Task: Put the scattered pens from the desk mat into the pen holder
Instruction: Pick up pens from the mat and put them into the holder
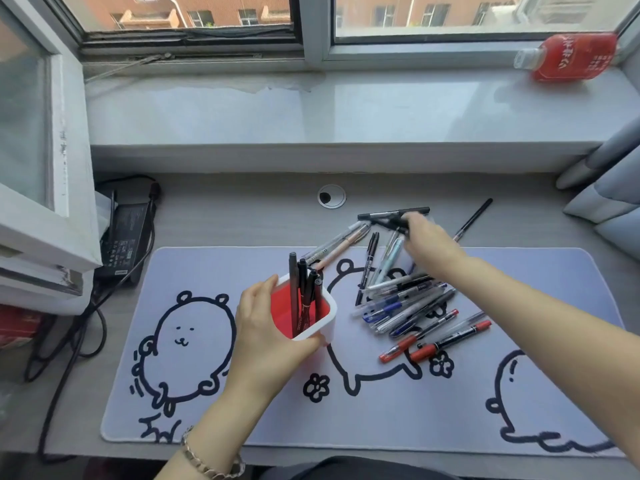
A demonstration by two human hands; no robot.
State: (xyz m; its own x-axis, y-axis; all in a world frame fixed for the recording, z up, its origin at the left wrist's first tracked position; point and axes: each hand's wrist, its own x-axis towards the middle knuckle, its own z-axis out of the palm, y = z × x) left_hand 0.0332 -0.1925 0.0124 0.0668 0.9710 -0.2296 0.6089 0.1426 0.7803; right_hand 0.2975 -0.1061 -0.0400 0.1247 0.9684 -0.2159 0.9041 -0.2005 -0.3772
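Left hand (266,327): wrapped around white, red-lined pen holder (322,327). Right hand (427,245), at two o'clock: fingers closed on black pens (388,220).

A grey desk (242,216) runs below a pale stone windowsill (311,109). Above the sill, white-framed windows (313,29) show brick buildings in daylight. A red bottle (571,57) lies at the sill's right end. Below its left end sits a black power adapter (126,233); grey cushions (609,188) lean at its right.
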